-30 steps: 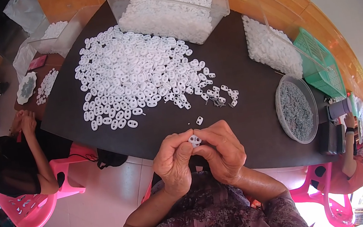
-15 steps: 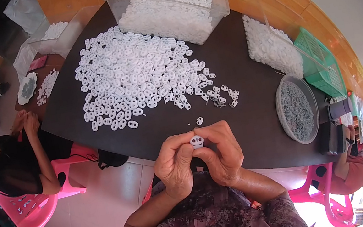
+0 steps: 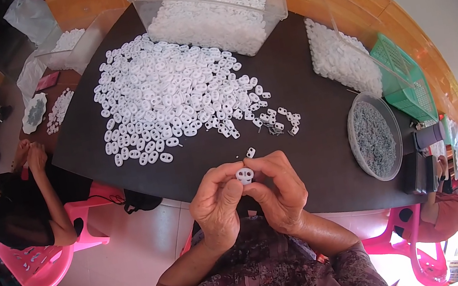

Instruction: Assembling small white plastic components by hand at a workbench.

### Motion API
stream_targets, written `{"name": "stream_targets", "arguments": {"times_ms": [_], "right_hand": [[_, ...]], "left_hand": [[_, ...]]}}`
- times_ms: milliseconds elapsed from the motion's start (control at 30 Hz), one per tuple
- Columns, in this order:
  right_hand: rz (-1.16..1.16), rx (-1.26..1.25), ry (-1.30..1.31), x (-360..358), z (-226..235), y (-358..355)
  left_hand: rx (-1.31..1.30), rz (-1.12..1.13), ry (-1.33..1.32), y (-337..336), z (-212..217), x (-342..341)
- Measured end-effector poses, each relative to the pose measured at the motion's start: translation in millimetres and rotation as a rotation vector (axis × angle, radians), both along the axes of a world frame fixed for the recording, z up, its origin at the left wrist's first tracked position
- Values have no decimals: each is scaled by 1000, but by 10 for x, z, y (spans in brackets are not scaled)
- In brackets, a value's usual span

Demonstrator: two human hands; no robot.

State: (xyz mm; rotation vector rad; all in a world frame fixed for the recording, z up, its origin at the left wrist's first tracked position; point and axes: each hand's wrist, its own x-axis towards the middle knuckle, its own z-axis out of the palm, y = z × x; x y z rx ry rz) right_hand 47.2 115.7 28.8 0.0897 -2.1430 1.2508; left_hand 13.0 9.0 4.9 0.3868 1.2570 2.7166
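Between the fingertips of both hands sits a small white oval plastic piece with two holes (image 3: pixel 244 175). My left hand (image 3: pixel 216 206) pinches it from the left with thumb and forefinger. From the other side my right hand (image 3: pixel 277 189) closes on the same piece. Just beyond my fingers a white two-hole part (image 3: pixel 251 152) lies on the dark table (image 3: pixel 309 178). Farther off spreads a large heap of white oval two-hole pieces (image 3: pixel 170 86). Next to its right end lie several small white parts (image 3: pixel 292 119) and some grey metal bits (image 3: pixel 275 129).
Clear bins of white pieces stand at the back (image 3: pixel 207 18) and right (image 3: pixel 342 55). A round tub of small grey metal parts (image 3: pixel 375 138) is at the right, near a green basket (image 3: pixel 404 78). People sit left (image 3: pixel 19 204) and right (image 3: pixel 438 216) on pink chairs.
The white piece has turned slightly between my fingertips, its two-holed face now showing rounder. Both hands stay nearly in place. The person at the left has shifted their hands a little.
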Motion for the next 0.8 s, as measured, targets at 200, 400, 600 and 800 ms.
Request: {"name": "stream_targets", "arguments": {"times_ms": [200, 400, 600, 800], "right_hand": [[11, 98, 45, -11, 15, 21], [-33, 239, 136, -37, 40, 22], [-51, 271, 184, -27, -19, 16], [-102, 234, 185, -9, -86, -42]], "left_hand": [[-15, 8, 7, 12, 18, 20], [-98, 35, 52, -46, 10, -7], [-236, 74, 198, -28, -52, 9], [-133, 94, 146, 60, -54, 80]]}}
